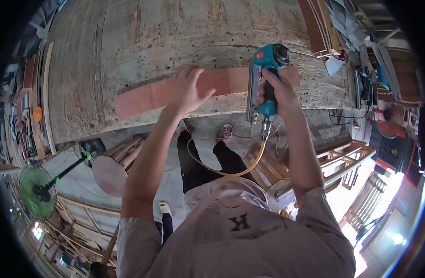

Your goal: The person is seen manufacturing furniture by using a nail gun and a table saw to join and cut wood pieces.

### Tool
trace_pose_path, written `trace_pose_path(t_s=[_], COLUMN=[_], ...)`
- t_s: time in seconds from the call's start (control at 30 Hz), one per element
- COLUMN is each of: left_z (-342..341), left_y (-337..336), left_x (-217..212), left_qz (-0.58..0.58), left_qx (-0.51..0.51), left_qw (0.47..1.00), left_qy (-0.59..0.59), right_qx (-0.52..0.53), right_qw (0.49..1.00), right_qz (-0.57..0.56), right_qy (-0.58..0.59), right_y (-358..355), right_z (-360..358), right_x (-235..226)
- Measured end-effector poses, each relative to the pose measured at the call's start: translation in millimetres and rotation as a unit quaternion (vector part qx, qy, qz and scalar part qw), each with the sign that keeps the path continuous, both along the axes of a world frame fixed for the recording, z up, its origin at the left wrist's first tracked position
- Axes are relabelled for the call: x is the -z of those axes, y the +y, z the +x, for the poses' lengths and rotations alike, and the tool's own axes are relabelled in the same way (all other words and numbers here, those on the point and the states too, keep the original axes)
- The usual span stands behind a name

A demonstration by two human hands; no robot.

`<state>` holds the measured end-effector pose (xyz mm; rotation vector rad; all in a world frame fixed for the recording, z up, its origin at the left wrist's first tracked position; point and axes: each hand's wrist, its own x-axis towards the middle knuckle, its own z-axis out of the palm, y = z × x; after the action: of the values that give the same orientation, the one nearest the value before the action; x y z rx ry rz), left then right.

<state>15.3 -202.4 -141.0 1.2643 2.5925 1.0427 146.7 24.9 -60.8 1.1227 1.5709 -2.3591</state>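
Observation:
A reddish wooden strip [145,98] lies along the near edge of the worn workbench [129,41]. A paler wooden piece [240,78] continues its line to the right. My left hand [188,90] rests on the reddish strip with its fingers and thumb spread. In my right hand [279,90] is a teal air nailer [264,60], its dark grip wrapped by my fingers. The nailer stands over the paler piece; whether its nose touches the wood is hard to tell. A yellow air hose [256,162] runs from the handle's lower end.
The hose loops in front of my legs. Stacked boards [318,28] sit at the bench's far right. A green fan [37,192] and a round-topped wooden piece [109,175] stand at left. Wooden frames [344,160] are at right. Another person's shoe [165,207] shows behind me.

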Motion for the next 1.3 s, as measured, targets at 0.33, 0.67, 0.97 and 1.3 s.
trace_pose_path(t_s=[0.33,0.67,0.97,1.3], left_z=[-4,-3,-5,-64], left_y=[29,29,32,50], left_x=[73,81,72,72], left_qz=[-0.162,-0.149,-0.185,-0.174], left_qx=[0.073,0.078,0.082,0.262], left_qw=[0.984,0.984,0.978,0.949], left_qy=[0.024,0.054,0.048,0.002], right_qx=[-0.119,-0.094,-0.062,-0.069], right_qw=[0.987,0.983,0.979,0.981], right_qz=[0.077,0.114,0.156,0.133], right_qy=[-0.071,-0.108,-0.114,-0.124], right_y=[-8,-27,-33,-26], right_z=[-26,-30,-26,-16], right_x=[37,45,46,52])
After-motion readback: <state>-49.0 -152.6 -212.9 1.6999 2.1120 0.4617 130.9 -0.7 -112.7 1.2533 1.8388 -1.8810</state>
